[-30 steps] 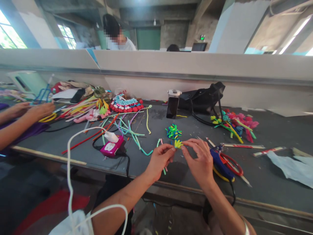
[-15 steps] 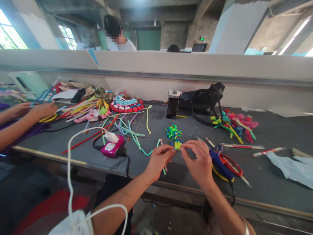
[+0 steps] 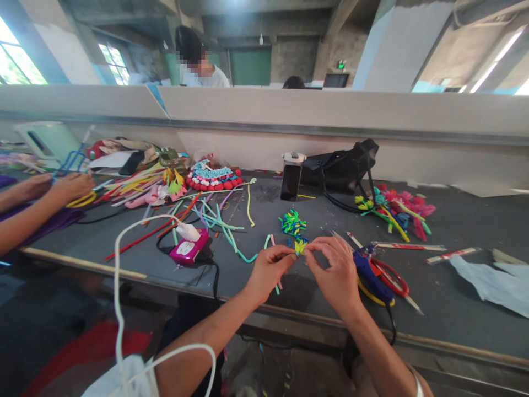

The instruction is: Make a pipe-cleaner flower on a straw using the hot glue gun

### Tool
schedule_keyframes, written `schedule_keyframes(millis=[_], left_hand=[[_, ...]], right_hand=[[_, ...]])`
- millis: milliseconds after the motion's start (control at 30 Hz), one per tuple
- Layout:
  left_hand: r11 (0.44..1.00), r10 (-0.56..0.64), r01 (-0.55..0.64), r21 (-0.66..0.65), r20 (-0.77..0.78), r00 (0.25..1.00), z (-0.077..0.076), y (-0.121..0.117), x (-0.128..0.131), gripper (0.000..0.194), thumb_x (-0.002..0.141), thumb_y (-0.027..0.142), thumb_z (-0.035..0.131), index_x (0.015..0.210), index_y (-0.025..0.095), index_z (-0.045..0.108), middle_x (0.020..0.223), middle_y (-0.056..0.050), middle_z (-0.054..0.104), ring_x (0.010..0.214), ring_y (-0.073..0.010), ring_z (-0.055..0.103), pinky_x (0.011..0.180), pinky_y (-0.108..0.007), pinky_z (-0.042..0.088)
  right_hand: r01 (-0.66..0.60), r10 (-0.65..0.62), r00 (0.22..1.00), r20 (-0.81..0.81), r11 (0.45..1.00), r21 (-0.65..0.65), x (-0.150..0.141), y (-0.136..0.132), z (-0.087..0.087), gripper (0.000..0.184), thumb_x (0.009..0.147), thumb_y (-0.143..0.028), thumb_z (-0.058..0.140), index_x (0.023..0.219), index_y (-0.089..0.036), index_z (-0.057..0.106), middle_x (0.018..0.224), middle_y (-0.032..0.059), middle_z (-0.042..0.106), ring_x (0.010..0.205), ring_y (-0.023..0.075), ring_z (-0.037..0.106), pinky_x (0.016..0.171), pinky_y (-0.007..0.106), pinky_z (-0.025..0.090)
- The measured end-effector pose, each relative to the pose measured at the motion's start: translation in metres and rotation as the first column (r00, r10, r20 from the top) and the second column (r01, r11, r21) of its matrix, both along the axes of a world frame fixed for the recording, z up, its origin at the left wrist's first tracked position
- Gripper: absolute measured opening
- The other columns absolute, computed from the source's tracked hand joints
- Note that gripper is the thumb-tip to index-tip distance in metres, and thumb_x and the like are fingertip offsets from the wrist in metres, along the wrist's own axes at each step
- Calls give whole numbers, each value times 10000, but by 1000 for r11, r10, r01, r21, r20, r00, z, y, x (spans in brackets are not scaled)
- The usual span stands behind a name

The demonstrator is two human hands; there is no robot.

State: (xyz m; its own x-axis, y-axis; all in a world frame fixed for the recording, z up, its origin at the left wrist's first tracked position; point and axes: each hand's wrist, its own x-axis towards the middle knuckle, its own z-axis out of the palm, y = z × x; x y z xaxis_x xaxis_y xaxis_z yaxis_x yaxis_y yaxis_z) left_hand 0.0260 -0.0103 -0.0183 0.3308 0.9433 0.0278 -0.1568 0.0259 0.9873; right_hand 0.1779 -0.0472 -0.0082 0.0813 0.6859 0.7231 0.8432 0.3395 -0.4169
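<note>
Between my fingertips is a small yellow pipe-cleaner flower (image 3: 300, 247) with a bit of green at its base. My left hand (image 3: 268, 274) pinches it from the left. My right hand (image 3: 335, 273) is closed in a pinch at its right side, thumb against forefinger. Just beyond my hands lies a pile of short green, blue and yellow pipe-cleaner pieces (image 3: 292, 222). Mint and pink pipe cleaners (image 3: 268, 242) run under my left hand. To the right of my right hand sit a blue hot glue gun (image 3: 370, 275) and red-handled scissors (image 3: 390, 278).
A magenta power socket (image 3: 190, 248) with a white plug and cable stands left of my hands. Behind are a dark bottle (image 3: 291, 176) and a black bag (image 3: 343, 165). Fluffy coloured flowers (image 3: 407, 212) lie at right. At far left a co-worker's hands (image 3: 66, 187) hold blue stems.
The yellow flower has turned slightly between my fingertips, its petals now pointing more upward. Both hands stay in nearly the same place.
</note>
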Motion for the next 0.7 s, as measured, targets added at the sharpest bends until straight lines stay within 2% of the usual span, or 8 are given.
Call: schedule_keyframes(millis=[167,300,367,433,533,600,633,700], left_hand=[[998,-5,7,-63,31,999,3,2,-1,212,727,359,700,743,151,661,511,55,440,473,-62,335,452,-210,205],[985,3,21,-171,142,990,8,3,-4,194,730,333,664,709,149,607,508,52,447,431,-43,273,419,-214,127],[980,19,15,-196,171,985,10,5,-7,184,726,314,659,692,146,594,514,45,461,426,-37,284,418,-213,124],[978,20,24,-208,205,979,12,6,-11,182,715,303,666,682,142,590,511,45,459,412,-29,277,416,-214,118],[967,-14,84,-239,280,960,14,9,-15,204,715,323,676,707,131,606,514,47,463,388,-17,248,411,-216,101],[960,-34,120,-255,316,948,14,10,-18,228,730,346,676,737,125,618,522,44,477,379,-13,245,408,-213,105],[958,-39,127,-255,326,944,14,10,-18,238,737,356,677,749,124,621,526,42,485,377,-12,250,408,-212,110],[961,-43,132,-244,338,940,13,10,-18,253,746,368,683,774,124,627,542,35,507,380,-13,268,407,-209,120]], right_hand=[[34,-33,999,-7,996,84,6,-4,5,138,874,-295,612,970,-242,697,950,41,680,914,199,600,870,383,447],[159,-157,987,-24,979,129,28,-8,12,170,894,-313,576,965,-208,688,929,58,686,907,206,611,885,379,459],[265,-268,963,30,962,72,46,-10,10,226,900,-357,539,957,-198,690,930,70,694,907,228,615,876,392,465],[380,-371,916,152,924,-38,68,-15,3,313,895,-421,503,990,-191,693,947,91,697,903,263,619,854,422,472],[570,-475,799,368,793,-215,104,-28,-16,463,870,-531,473,1076,-173,682,968,151,693,874,333,629,765,473,479],[650,-507,744,435,699,-298,128,-37,-29,567,825,-631,489,1116,-183,678,974,191,689,849,376,634,684,484,470],[655,-500,744,443,678,-335,137,-41,-35,593,807,-667,491,1114,-197,682,979,202,690,829,380,639,660,484,463],[597,-472,797,375,706,-380,151,-47,-45,585,791,-686,498,1056,-206,703,926,186,700,777,352,654,642,461,465]])
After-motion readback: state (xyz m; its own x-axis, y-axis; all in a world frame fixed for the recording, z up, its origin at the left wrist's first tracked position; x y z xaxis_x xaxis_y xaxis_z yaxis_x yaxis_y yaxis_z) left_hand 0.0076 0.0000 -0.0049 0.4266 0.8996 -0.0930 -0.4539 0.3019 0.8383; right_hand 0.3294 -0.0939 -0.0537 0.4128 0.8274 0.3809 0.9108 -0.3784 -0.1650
